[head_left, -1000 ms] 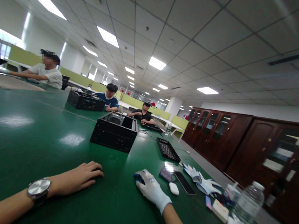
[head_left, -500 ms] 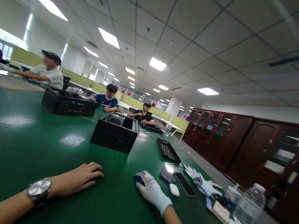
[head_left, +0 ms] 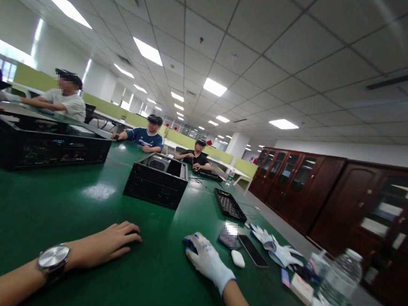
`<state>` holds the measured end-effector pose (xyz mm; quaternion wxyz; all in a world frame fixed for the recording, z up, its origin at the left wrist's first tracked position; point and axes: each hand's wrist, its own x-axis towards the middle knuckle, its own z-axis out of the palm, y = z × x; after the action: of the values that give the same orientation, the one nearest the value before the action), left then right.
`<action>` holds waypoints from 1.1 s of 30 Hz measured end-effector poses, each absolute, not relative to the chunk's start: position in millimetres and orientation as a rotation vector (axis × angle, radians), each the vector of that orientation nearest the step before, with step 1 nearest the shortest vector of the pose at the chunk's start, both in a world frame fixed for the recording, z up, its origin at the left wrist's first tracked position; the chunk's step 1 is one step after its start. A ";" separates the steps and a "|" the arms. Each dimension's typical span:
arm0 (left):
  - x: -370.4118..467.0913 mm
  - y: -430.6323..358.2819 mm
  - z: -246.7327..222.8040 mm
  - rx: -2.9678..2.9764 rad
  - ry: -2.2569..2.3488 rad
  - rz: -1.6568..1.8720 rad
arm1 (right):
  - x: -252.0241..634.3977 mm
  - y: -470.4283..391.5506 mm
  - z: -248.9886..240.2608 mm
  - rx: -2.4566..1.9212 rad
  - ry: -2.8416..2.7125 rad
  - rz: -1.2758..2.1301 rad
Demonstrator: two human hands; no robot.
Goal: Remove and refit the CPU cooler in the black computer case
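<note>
My left hand [head_left: 112, 242], bare and with a round silver watch [head_left: 53, 257] on the wrist, lies palm down on the green table [head_left: 152, 271], fingers spread and nothing in it. My right hand [head_left: 205, 257] wears a white glove with blue fingertips and rests on the table with curled fingers; whatever may be beneath them is hidden. A white case [head_left: 238, 259], a pixelated item [head_left: 229, 236] and a dark phone [head_left: 253, 251] lie just right of the glove. Beyond both hands stands an open black computer case [head_left: 157, 182].
At the left is a larger black case [head_left: 45, 145]. A black tray panel [head_left: 230, 205] lies to the right. White gloves [head_left: 276, 248], a small box [head_left: 301, 289] and a water bottle [head_left: 341, 281] line the right edge. Several people sit beyond.
The left black case has slid nearer and further left. The person in blue behind it now has an arm stretched out toward the left. My hands have not moved.
</note>
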<state>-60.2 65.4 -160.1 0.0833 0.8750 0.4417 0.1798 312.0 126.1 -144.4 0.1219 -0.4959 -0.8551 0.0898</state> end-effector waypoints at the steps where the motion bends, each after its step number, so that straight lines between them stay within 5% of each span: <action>1: -60.6 65.7 -160.8 2.611 1.315 0.539 | 312.0 126.1 -144.4 -1.444 -2.500 0.259; 33: -66.1 74.5 -174.6 2.657 1.296 0.591 | 310.4 122.3 -145.9 -1.403 -2.591 0.119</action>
<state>-66.1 74.5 -174.6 0.0634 0.8796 0.4290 0.1957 310.4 122.3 -145.9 0.0962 -0.4735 -0.8746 0.0400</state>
